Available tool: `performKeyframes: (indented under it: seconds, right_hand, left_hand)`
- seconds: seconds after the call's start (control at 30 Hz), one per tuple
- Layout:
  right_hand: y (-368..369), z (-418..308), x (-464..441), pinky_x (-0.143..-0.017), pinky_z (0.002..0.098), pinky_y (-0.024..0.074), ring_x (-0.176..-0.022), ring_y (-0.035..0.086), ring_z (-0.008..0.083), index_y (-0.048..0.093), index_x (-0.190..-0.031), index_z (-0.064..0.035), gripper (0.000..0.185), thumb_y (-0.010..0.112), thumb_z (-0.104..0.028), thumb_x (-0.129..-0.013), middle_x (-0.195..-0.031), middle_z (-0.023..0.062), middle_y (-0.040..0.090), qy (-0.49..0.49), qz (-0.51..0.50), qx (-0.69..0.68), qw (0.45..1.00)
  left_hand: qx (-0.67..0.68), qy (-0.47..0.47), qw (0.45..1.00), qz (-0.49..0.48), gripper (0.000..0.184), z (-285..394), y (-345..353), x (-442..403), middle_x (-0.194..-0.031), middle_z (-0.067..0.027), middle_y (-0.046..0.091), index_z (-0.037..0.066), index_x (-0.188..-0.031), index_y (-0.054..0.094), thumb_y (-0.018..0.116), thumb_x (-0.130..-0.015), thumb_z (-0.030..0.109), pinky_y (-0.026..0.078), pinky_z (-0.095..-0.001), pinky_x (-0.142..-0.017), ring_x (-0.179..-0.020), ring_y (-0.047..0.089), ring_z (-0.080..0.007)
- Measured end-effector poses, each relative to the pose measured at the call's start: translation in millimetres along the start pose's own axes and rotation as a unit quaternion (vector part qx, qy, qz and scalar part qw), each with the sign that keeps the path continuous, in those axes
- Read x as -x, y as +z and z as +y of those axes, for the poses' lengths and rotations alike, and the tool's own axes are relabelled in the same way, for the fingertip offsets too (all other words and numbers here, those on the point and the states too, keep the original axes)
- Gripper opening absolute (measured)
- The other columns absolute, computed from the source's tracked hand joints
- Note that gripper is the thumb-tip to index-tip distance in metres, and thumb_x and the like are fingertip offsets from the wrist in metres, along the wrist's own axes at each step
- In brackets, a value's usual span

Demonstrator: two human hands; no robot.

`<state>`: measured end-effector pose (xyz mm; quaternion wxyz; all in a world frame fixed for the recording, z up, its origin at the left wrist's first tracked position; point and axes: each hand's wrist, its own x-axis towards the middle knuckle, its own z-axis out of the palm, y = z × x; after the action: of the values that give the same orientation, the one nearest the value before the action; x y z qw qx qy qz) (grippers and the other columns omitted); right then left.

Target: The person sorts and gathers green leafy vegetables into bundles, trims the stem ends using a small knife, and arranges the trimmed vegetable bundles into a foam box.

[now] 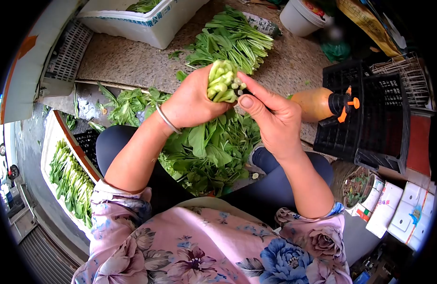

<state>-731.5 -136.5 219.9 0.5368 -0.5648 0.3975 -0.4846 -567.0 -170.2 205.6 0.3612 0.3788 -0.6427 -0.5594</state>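
My left hand is wrapped round a bunch of leafy greens, its pale cut stems facing up. At the right edge of those stems, the thumb and fingers of my right hand are pinched together around a small dark object, mostly hidden, whose kind I cannot make out. Loose leaves spread below both hands, between my knees. Beyond the hands, a pile of greens lies on the speckled stone surface.
A white foam box stands at the back left, and another box of greens at the left. To the right are an orange spray bottle, black crates and white foam boxes. A white bucket stands behind.
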Motion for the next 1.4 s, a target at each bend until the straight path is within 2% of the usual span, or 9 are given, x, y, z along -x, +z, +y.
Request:
performKeyframes:
  seconds: [0.13,0.27,0.4,0.57,0.77,1.2,1.27,1.37,1.4]
  right_hand:
    - [-3,-8,-6,-0.072,0.0194,0.0452,-0.081,0.058,0.0081,0.060,-0.108,-0.0042,0.029,0.062,-0.009,-0.080,-0.095,0.0093,0.064,-0.001,-0.016,0.120,0.993]
    - [-22,-4,-11,-0.072,0.0209,0.0461,-0.081,0.059,0.0096,0.060,-0.107,-0.0035,0.027,0.061,-0.010,-0.081,-0.095,0.0105,0.064,-0.099,0.003,0.097,0.990]
    - [-22,-16,4,-0.080,0.0232,0.0447,-0.090,0.058,0.0120,0.059,-0.109,-0.0036,0.031,0.063,-0.009,-0.079,-0.102,0.0111,0.062,-0.024,0.007,0.046,0.999]
    - [-12,-8,3,-0.086,0.0242,0.0410,-0.101,0.053,0.0111,0.051,-0.120,-0.0059,0.044,0.064,-0.009,-0.078,-0.115,0.0085,0.056,-0.072,-0.105,0.075,0.989]
    - [-16,-9,3,-0.087,0.0235,0.0409,-0.101,0.053,0.0105,0.052,-0.119,-0.0056,0.042,0.063,-0.009,-0.079,-0.113,0.0077,0.058,-0.031,-0.124,0.057,0.990]
    - [-2,0,2,-0.081,0.0197,0.0419,-0.091,0.054,0.0071,0.056,-0.112,-0.0009,0.031,0.059,-0.007,-0.082,-0.110,0.0088,0.059,0.003,-0.028,0.020,0.999]
    - [-1,5,-1,-0.056,0.0197,0.0417,-0.062,0.049,0.0049,0.062,-0.107,-0.0100,0.028,0.061,-0.006,-0.080,-0.069,0.0009,0.058,-0.108,0.033,0.160,0.981]
    - [-2,3,-6,-0.048,0.0208,0.0344,-0.053,0.040,0.0054,0.062,-0.108,-0.0125,0.029,0.062,-0.007,-0.079,-0.059,-0.0015,0.046,-0.206,0.123,0.241,0.940]
    - [-9,-3,-7,-0.049,0.0206,0.0355,-0.054,0.041,0.0055,0.061,-0.108,-0.0114,0.029,0.062,-0.008,-0.080,-0.062,-0.0008,0.049,-0.169,0.132,0.238,0.947]
  left_hand:
    - [-0.030,0.013,0.999,0.009,0.025,7,-5,-1,-0.079,-0.0030,0.059,0.002,-0.088,0.055,0.066,-0.066,0.002,0.046,-0.0248,-0.066,-0.071,0.054,-0.0100]
    - [0.056,-0.010,0.996,-0.066,0.031,4,-15,4,-0.085,-0.0029,0.062,0.001,-0.094,0.056,0.070,-0.066,0.003,0.048,-0.0238,-0.070,-0.075,0.058,-0.0107]
    - [0.089,-0.017,0.995,-0.047,0.042,7,-14,7,-0.087,-0.0038,0.059,0.003,-0.104,0.048,0.068,-0.068,-0.004,0.047,-0.0234,-0.070,-0.080,0.056,-0.0103]
    - [0.014,0.022,0.999,-0.046,0.046,3,-8,5,-0.093,-0.0033,0.057,0.003,-0.106,0.047,0.065,-0.065,-0.005,0.045,-0.0238,-0.076,-0.086,0.054,-0.0095]
    - [-0.033,0.016,0.998,-0.055,0.047,1,-6,3,-0.096,-0.0028,0.055,0.003,-0.106,0.047,0.062,-0.063,-0.005,0.044,-0.0242,-0.078,-0.088,0.053,-0.0097]
    - [-0.146,0.053,0.988,0.006,0.040,-3,0,0,-0.089,-0.0060,0.058,0.003,-0.104,0.049,0.062,-0.066,-0.001,0.045,-0.0259,-0.072,-0.080,0.055,-0.0121]
    - [-0.154,0.068,0.986,0.020,0.039,-2,0,-3,-0.089,-0.0058,0.058,0.003,-0.103,0.050,0.063,-0.066,-0.001,0.045,-0.0256,-0.072,-0.081,0.055,-0.0116]
    - [-0.080,0.040,0.996,0.014,0.043,2,1,-3,-0.093,-0.0057,0.059,0.002,-0.105,0.050,0.065,-0.065,-0.001,0.046,-0.0261,-0.076,-0.085,0.055,-0.0118]
    - [-0.080,0.039,0.996,0.017,0.043,3,0,-2,-0.093,-0.0057,0.059,0.002,-0.105,0.050,0.065,-0.065,-0.001,0.046,-0.0261,-0.076,-0.085,0.055,-0.0118]
